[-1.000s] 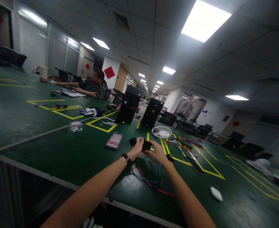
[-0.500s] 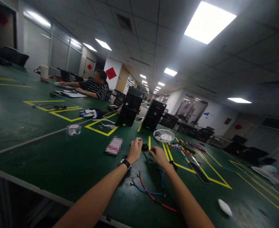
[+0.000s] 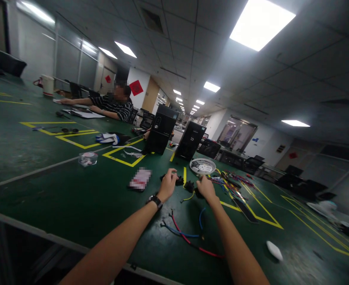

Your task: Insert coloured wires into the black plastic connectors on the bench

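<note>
My left hand (image 3: pixel 168 185), a dark watch on its wrist, rests on the green table with fingers loosely curled and apart. Small black parts (image 3: pixel 179 181) lie at its fingertips and behind it; I see nothing gripped. My right hand (image 3: pixel 206 187) is closed, knuckles up, and whatever its fingers hold is hidden. Another black connector-like part (image 3: pixel 189 186) sits between the hands. A yellow-green wire (image 3: pixel 187 198) runs on the table just left of my right hand. Nearer me, red wire (image 3: pixel 186 238) and blue wire (image 3: pixel 180 232) lie crossed between my forearms.
Two black computer towers (image 3: pixel 161 130) stand beyond my hands. A white round basket (image 3: pixel 202 166) and bundled colored wires (image 3: pixel 233 186) are at right. A pixelated phone-sized item (image 3: pixel 140 179), clear box (image 3: pixel 88 158) and gloves (image 3: pixel 107 138) lie left; a white mouse-shaped object (image 3: pixel 274 251) lies right. A person (image 3: pixel 115 103) sits far left.
My right hand has moved slightly right and away from me, its fingers now closed. A black part and the yellow-green wire show between the hands. My left hand stays nearly in place.
</note>
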{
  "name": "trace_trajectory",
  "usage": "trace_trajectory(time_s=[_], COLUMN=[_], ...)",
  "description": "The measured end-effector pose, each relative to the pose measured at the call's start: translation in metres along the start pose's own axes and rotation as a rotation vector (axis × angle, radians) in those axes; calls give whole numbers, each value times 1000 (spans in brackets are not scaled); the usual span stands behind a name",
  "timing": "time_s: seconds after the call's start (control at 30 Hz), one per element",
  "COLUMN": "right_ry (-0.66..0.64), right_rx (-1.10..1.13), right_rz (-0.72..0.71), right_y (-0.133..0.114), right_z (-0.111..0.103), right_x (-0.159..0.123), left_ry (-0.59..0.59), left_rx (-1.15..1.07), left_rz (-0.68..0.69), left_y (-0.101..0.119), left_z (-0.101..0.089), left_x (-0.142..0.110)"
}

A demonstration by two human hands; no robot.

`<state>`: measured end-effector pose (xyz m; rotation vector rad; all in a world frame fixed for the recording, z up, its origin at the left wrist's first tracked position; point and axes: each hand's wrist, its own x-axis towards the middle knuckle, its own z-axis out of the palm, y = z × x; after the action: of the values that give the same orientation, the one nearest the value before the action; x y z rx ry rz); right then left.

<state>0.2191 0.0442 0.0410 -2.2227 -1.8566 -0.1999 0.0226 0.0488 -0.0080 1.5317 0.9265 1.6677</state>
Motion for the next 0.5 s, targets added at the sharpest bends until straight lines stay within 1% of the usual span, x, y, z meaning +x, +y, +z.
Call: trace_trajectory(time_s=[0.13, 0.2, 0.27, 0.33, 0.4, 0.43, 0.5], right_ry=[-57, -70, -63, -40, -6, 27, 118], right_rx=[-39, -36, -24, -6, 15, 46, 152], right_rz=[94, 106, 103, 85, 53, 19, -96], right_y=[11, 13, 15, 14, 9, 3, -14], right_z=[5, 6, 3, -4, -14, -19, -26], right_x=[1, -1, -3, -6, -11, -15, -26], left_ry=[-39, -41, -35, -33, -40, -51, -95], left_rx=[-4, -24, -52, -81, -127, -159, -259], left_rz=[-1, -10, -20, -35, -73, -114, -245], left_y=[5, 8, 11, 14, 16, 17, 19], left_z=[-1, -2, -3, -3, -1, 0, 3], left_x=[-3, -5, -6, -7, -9, -10, -13])
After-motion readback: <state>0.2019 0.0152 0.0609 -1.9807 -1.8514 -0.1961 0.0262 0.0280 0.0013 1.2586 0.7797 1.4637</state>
